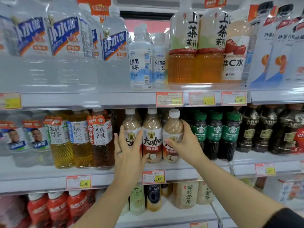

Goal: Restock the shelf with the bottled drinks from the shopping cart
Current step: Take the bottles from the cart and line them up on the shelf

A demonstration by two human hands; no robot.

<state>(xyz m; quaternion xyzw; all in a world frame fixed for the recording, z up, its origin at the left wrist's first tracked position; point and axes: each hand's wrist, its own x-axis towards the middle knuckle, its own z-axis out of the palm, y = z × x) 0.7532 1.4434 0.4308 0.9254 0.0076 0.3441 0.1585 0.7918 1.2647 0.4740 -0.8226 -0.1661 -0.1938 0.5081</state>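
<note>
Three beige coffee-latte bottles with white caps stand side by side on the middle shelf. My right hand grips the right bottle, fingers curled round its body. My left hand lies with straight, spread fingers against the front of the left bottle. The middle bottle stands between my hands, its label facing me. The shopping cart is out of view.
Green-capped Americano bottles stand just right of my right hand. Tea bottles stand to the left. Big water and tea bottles fill the upper shelf. More drinks sit on the lower shelf. Price tags line the shelf edges.
</note>
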